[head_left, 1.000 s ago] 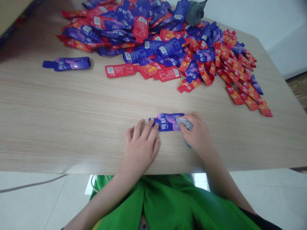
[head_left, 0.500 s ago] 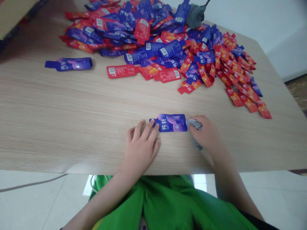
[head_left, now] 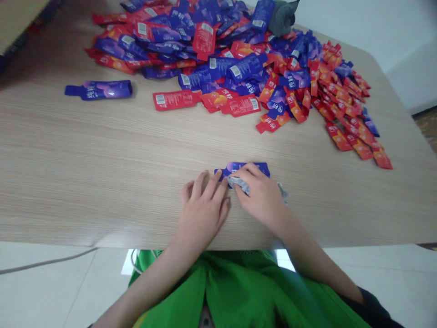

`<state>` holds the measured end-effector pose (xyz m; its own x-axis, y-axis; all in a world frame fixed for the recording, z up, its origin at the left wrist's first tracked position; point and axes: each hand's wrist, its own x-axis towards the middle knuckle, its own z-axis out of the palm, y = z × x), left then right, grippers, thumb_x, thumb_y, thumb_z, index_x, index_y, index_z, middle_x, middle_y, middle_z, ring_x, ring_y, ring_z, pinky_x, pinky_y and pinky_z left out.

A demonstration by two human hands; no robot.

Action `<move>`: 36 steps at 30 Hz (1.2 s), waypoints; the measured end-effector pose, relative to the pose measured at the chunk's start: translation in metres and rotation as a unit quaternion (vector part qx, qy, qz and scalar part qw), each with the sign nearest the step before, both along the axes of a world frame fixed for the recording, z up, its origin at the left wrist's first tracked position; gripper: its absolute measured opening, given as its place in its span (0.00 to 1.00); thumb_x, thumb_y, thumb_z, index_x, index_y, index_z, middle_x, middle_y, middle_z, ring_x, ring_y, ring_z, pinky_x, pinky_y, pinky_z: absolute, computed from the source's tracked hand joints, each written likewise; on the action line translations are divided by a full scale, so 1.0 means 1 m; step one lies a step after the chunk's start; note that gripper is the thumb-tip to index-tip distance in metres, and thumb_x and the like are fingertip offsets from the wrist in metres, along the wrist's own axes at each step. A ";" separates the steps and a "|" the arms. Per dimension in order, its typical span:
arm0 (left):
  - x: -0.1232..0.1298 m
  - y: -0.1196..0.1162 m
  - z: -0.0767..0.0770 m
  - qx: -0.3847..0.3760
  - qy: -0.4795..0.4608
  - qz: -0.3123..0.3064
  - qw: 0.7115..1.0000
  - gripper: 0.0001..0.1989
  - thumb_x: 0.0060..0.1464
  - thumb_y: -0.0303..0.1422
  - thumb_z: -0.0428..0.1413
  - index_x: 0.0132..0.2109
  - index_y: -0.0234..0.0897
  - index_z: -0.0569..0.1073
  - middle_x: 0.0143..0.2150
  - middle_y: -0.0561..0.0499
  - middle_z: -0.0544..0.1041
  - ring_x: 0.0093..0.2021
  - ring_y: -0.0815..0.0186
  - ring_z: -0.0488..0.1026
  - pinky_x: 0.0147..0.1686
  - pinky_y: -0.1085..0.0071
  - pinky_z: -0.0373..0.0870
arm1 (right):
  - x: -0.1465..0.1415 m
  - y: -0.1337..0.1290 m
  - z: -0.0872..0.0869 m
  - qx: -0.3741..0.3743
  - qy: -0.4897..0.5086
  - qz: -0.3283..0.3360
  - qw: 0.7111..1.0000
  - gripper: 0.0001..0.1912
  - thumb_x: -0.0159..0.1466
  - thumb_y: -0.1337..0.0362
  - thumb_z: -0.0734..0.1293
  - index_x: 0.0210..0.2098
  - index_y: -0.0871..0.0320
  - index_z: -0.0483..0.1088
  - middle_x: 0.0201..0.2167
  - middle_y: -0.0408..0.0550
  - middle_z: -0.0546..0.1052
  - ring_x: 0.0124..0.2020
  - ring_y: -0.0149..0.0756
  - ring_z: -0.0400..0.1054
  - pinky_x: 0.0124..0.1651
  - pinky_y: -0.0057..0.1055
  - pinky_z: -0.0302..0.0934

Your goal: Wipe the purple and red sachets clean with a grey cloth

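A blue-purple sachet lies flat on the table near the front edge, its narrow neck pointing left. My left hand rests beside it with fingers spread, the fingertips pressing on the neck. Bunched in my right hand is a grey cloth, which touches the sachet's left part. The cloth's loose end sticks out to the right from under the hand. Much of the sachet's lower half is hidden by the right hand and the cloth.
A heap of red and blue sachets covers the back of the table. One blue sachet lies apart at the left. Behind the heap sits a dark grey bundle. A box-like object stands in the upper left corner.
My right hand has moved left with the cloth, from beyond the sachet's right end to near its neck. The left hand has stayed on the neck.
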<state>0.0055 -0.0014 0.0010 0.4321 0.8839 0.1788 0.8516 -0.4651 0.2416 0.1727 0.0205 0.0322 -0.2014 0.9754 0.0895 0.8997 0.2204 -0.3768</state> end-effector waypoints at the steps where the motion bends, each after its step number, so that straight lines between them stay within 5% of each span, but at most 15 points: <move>1: 0.000 0.000 0.000 0.000 -0.001 0.000 1.000 0.21 0.67 0.37 0.47 0.63 0.38 0.69 0.68 0.48 0.68 0.65 0.44 0.63 0.55 0.46 0.58 | 0.001 0.000 -0.001 -0.004 -0.010 -0.005 1.000 0.10 0.66 0.67 0.63 0.43 0.54 0.74 0.45 0.49 0.76 0.42 0.40 0.73 0.37 0.33 0.64; 20: -0.003 0.002 0.000 -0.006 0.000 -0.001 1.000 0.21 0.68 0.38 0.47 0.63 0.41 0.69 0.67 0.51 0.69 0.65 0.45 0.62 0.54 0.47 0.58 | 0.055 -0.001 -0.007 0.015 0.018 -0.161 0.987 0.08 0.62 0.66 0.65 0.40 0.56 0.74 0.41 0.51 0.76 0.39 0.43 0.71 0.40 0.39 0.64; 29: -0.003 0.002 -0.002 -0.005 -0.004 -0.002 1.000 0.21 0.67 0.38 0.47 0.64 0.41 0.69 0.68 0.50 0.69 0.65 0.45 0.62 0.55 0.46 0.57 | 0.079 -0.005 -0.015 0.020 -0.016 -0.167 0.986 0.08 0.64 0.64 0.63 0.39 0.55 0.74 0.39 0.51 0.75 0.36 0.42 0.70 0.38 0.38 0.63; 36: -0.004 0.002 -0.003 -0.003 -0.006 -0.003 1.000 0.22 0.67 0.38 0.47 0.64 0.41 0.68 0.68 0.50 0.68 0.65 0.45 0.61 0.55 0.46 0.58 | 0.060 -0.008 0.009 0.085 0.049 -0.117 0.988 0.08 0.63 0.67 0.64 0.42 0.54 0.72 0.40 0.49 0.75 0.40 0.41 0.71 0.42 0.37 0.65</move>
